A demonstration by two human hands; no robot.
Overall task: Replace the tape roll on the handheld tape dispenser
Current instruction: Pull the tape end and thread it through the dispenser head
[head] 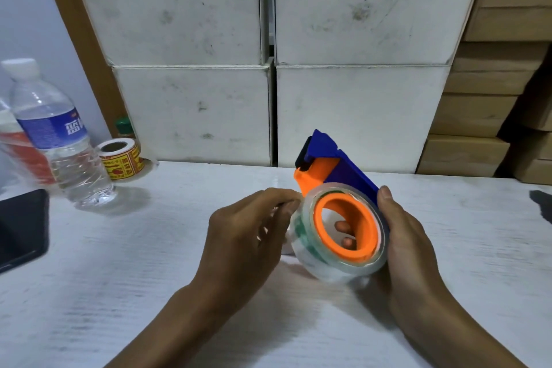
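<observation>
Two bare forearms reach in from the bottom edge over the pale, scuffed table (125,293). The left hand (245,236) curls its fingers against the left side of a clear tape roll (304,248), its fingertips pressed to the roll's upper edge; whether it pinches a loose tape end cannot be told. The right hand (409,239) is wrapped around the far side of the tape dispenser (340,164), thumb up along the blue body, with two of its fingertips showing through the open middle of the orange hub (367,230). The roll sits around that hub, held above the table between both hands, and the dispenser's blue and orange head points up and away.

Farther left lie a dark flat object (21,227) at the edge, a clear water bottle (56,140) with a blue label, and a roll of yellow printed labels (121,160). Behind the table stand stacked white boxes (194,110), with brown cartons (484,110) to the right.
</observation>
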